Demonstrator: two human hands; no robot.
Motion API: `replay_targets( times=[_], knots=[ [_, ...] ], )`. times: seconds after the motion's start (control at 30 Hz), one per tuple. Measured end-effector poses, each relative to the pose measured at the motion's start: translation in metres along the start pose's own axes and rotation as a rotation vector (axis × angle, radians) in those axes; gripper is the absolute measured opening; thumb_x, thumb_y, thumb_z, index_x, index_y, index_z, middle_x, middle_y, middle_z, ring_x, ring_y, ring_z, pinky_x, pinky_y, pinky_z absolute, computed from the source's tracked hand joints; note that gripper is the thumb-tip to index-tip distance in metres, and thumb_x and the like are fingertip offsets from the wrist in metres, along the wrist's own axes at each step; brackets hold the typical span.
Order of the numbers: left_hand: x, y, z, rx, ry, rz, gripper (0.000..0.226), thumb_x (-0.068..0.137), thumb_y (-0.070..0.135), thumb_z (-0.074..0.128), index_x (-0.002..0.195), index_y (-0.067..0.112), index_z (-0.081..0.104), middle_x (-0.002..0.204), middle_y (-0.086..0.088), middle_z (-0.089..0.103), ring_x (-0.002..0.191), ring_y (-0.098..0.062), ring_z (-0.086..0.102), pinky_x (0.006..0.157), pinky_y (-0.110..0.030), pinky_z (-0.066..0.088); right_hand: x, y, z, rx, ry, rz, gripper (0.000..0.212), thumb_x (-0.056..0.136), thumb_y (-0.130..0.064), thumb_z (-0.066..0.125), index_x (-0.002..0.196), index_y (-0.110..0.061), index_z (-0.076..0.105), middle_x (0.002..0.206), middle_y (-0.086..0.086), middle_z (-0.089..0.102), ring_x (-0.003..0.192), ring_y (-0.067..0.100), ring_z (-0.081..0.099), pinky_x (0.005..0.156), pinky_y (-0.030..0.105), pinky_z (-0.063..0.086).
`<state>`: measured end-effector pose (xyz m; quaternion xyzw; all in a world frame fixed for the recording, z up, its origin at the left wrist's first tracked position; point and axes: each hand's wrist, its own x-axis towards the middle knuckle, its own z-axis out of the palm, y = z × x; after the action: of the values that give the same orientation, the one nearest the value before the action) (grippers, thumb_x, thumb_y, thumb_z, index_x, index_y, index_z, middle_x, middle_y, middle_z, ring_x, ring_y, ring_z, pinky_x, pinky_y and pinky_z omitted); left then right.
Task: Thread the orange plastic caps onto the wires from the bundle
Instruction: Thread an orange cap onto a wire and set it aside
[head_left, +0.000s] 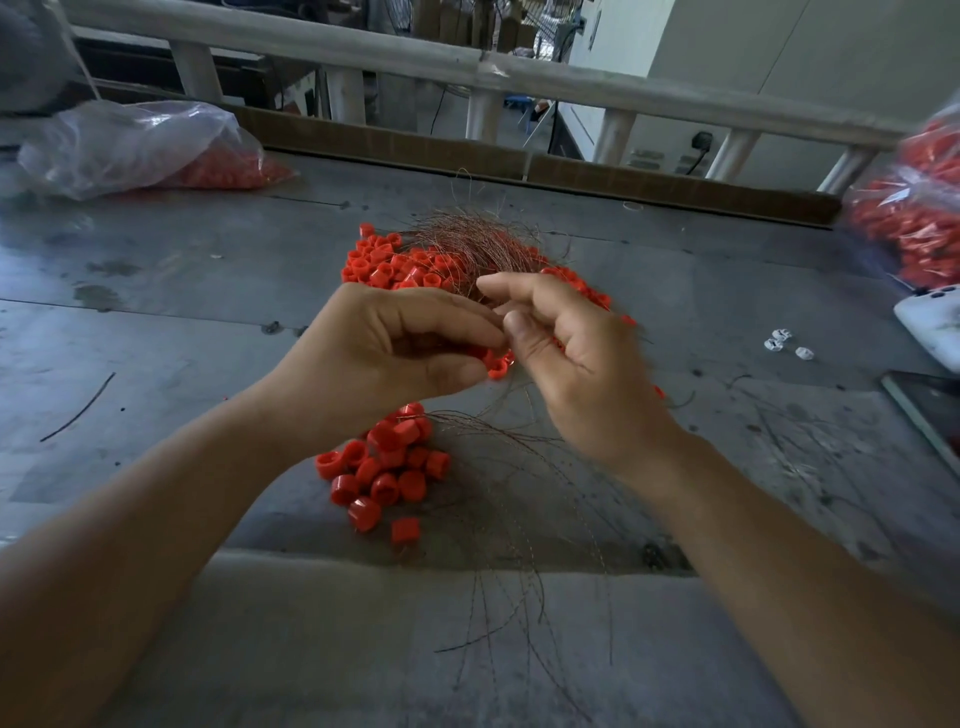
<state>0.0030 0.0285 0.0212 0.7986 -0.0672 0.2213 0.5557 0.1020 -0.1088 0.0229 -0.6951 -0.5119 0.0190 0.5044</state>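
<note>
My left hand (400, 353) pinches an orange cap (497, 368) over the tabletop's (208, 291) middle. My right hand (576, 358) curls just right of it; whether it pinches anything I cannot tell. The wire bundle (467, 241) lies beyond, toward the far edge.

The table (208, 270) has the far pile (395, 262) of caps around its middle, with the wire bundle (472, 239) lying on that pile's right part. The near pile (387, 467) sits closer in, and loose wires (519, 519) fan out to its right and toward the near edge. Between the piles, the left hand (384, 353) and right hand (576, 353) meet at the fingertips, with the held caps (496, 366) in the left one. The left bag (140, 145) sits far left, the right bag (914, 208) far right, and the railing (467, 67) runs behind the table.
</note>
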Motion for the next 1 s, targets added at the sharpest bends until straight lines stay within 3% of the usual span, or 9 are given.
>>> replay_targets(
  times=[0.17,0.43,0.6,0.8,1.0],
  knots=[
    [0.000,0.003,0.000,-0.046,0.036,0.003,0.024,0.068,0.012,0.065,0.091,0.018,0.067,0.095,0.017,0.070,0.092,-0.004,0.066,0.078,-0.012,0.049,0.003,-0.001,-0.004,-0.079,0.051,-0.066,0.025,0.088,-0.015,0.051,0.110,-0.008,0.061,0.080,-0.018,0.053,0.077,-0.007,0.053,0.069,0.007,0.042],
    [0.001,0.002,-0.004,-0.033,0.142,-0.031,0.027,0.066,0.015,0.064,0.093,0.020,0.066,0.089,0.019,0.071,0.088,-0.001,0.066,0.076,-0.010,0.048,0.005,-0.001,-0.014,-0.242,0.090,-0.154,0.008,0.081,-0.012,0.065,0.085,-0.007,0.069,0.076,-0.003,0.057,0.068,0.003,0.052,0.064,0.009,0.040],
    [0.001,0.001,-0.002,-0.068,0.218,-0.082,0.023,0.066,0.015,0.063,0.089,0.016,0.066,0.083,0.006,0.073,0.081,-0.008,0.069,0.072,-0.014,0.051,0.006,0.003,-0.019,-0.306,0.149,-0.135,0.014,0.087,-0.014,0.056,0.081,-0.004,0.063,0.074,-0.006,0.053,0.068,-0.003,0.046,0.063,0.008,0.037],
    [0.000,0.001,0.003,-0.050,0.235,-0.110,0.030,0.058,0.011,0.065,0.086,0.020,0.066,0.078,0.012,0.072,0.078,-0.004,0.068,0.070,-0.011,0.051,0.005,-0.002,-0.019,-0.195,0.152,-0.139,0.012,0.092,-0.011,0.049,0.080,-0.014,0.050,0.064,-0.013,0.049,0.059,0.006,0.051,0.057,0.021,0.045],
    [0.001,0.001,0.002,-0.034,0.253,-0.097,0.027,0.052,0.014,0.069,0.077,0.023,0.064,0.075,0.014,0.071,0.072,-0.001,0.066,0.067,-0.011,0.050,0.002,-0.006,-0.015,-0.163,0.092,-0.167,0.012,0.092,-0.011,0.047,0.080,-0.014,0.049,0.062,-0.014,0.047,0.061,0.010,0.052,0.054,0.018,0.044]
  ],
)
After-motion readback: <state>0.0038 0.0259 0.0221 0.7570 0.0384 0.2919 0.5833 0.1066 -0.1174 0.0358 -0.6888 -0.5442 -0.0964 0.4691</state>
